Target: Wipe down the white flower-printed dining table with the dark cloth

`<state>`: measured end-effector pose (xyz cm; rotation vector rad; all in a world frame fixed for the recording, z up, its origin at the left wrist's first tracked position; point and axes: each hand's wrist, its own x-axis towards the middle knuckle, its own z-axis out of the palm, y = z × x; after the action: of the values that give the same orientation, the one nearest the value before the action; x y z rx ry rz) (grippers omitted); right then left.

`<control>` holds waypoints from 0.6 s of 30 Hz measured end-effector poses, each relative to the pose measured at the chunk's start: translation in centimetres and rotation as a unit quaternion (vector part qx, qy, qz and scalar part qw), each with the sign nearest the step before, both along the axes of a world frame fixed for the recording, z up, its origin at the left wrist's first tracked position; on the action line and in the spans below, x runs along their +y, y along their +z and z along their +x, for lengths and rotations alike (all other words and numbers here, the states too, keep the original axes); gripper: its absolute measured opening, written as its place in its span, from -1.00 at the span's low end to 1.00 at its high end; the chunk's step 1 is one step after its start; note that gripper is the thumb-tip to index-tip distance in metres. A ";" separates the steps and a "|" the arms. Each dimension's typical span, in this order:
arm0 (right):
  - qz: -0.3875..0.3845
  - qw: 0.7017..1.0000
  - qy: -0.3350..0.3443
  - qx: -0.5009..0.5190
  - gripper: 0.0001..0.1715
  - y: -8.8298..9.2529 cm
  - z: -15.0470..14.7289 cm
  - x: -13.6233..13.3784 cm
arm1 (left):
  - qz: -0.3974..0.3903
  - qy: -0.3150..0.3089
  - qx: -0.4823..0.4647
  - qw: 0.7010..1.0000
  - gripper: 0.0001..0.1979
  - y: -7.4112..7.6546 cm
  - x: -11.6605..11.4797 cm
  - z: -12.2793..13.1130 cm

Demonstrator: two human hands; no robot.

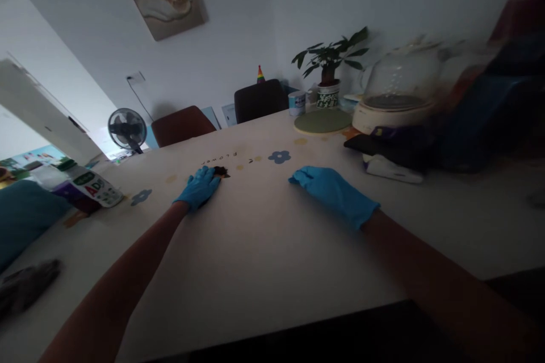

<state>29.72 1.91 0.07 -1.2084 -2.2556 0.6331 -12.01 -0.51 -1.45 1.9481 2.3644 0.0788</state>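
Note:
Both my hands wear blue gloves and rest on a white tablecloth (264,238) printed with blue flowers. My left hand (198,187) lies on the cloth with its fingers bent over a small dark object (221,171) that sticks out at the fingertips; what it is I cannot make out. My right hand (332,191) lies flat on the cloth to the right, fingers stretched out and together, holding nothing. The two hands are about a hand's length apart.
A labelled bottle (96,186) lies at the left edge. At the back right stand a domed appliance (398,96), a potted plant (328,76), a cup (297,103) and a round green mat (322,121). Dark chairs (259,99) and a fan (126,129) stand behind the table.

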 end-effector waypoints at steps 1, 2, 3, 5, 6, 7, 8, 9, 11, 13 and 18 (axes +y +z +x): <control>-0.020 1.000 -0.008 0.007 -0.64 0.1 -0.1 -0.2 | 0.007 0.005 0.001 1.000 -0.32 -0.1 1.2 -0.4; -0.040 0.999 -0.019 0.014 -0.63 0.2 -0.2 -0.3 | 0.011 0.007 0.002 1.000 -0.35 -0.1 2.4 -0.8; -0.058 0.998 -0.031 0.018 -0.62 0.4 -0.3 -0.5 | 0.013 0.007 0.001 1.000 -0.38 -0.1 3.5 -1.2; -0.080 0.995 -0.052 0.015 -0.62 0.5 -0.6 -0.6 | 0.014 0.010 -0.001 1.000 -0.43 0.0 5.5 -1.8; -0.088 0.994 -0.061 0.010 -0.62 0.6 -0.7 -0.7 | 0.014 0.014 -0.003 1.000 -0.44 0.0 6.3 -2.2; -0.092 0.994 -0.066 0.006 -0.63 0.6 -0.7 -0.7 | 0.014 0.020 -0.004 1.000 -0.45 0.0 7.1 -2.4; -0.094 0.993 -0.066 0.006 -0.62 0.6 -0.7 -0.7 | 0.016 0.027 -0.005 1.000 -0.46 0.0 7.8 -2.7; -0.094 0.993 -0.065 0.011 -0.62 0.5 -0.6 -0.7 | 0.019 0.033 -0.006 0.999 -0.46 0.0 8.5 -3.0; -0.093 0.993 -0.064 0.024 -0.60 0.4 -0.4 -0.8 | 0.024 0.046 -0.007 0.999 -0.46 0.0 9.5 -3.4; -0.093 0.993 -0.072 0.027 -0.60 0.2 -0.2 -0.8 | 0.027 0.053 -0.008 0.998 -0.47 0.0 10.2 -3.7; -0.096 0.991 -0.088 0.005 -0.60 0.1 -0.1 -0.8 | 0.022 0.046 -0.003 0.999 -0.45 0.0 10.0 -3.8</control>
<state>29.61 1.12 0.20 -1.4736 -2.0874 0.7999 -15.85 9.50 -1.50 1.8544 2.4680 0.1441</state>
